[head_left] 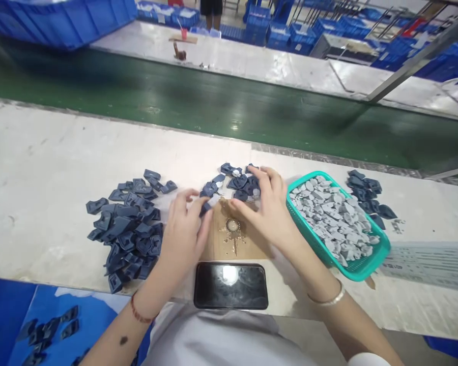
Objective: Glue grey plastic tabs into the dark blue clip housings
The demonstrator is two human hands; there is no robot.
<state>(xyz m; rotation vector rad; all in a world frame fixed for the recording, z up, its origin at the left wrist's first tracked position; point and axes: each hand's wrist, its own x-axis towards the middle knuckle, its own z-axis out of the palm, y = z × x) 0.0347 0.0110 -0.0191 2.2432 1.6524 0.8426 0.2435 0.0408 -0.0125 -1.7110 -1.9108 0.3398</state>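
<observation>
My left hand [185,226] pinches a small dark blue plastic part [205,208] between thumb and fingers. My right hand [269,208] is open, its thumb and forefinger spread over a small group of dark blue parts [241,184]; the fingertips reach the far part of that group. Some of these parts have light grey pieces on or beside them. Between the hands lies a brown board [257,249] bearing a round metal-rimmed fixture [233,225] with wet-looking spots around it. Left of my left hand is a large heap of dark blue parts [127,229].
A teal basket [338,267] of light grey pieces [334,218] stands right of my right forearm. Beyond it are more dark blue parts [366,193] and a printed sheet [429,264]. A black phone [231,285] lies in front of me. Across the table runs a green conveyor belt [198,104].
</observation>
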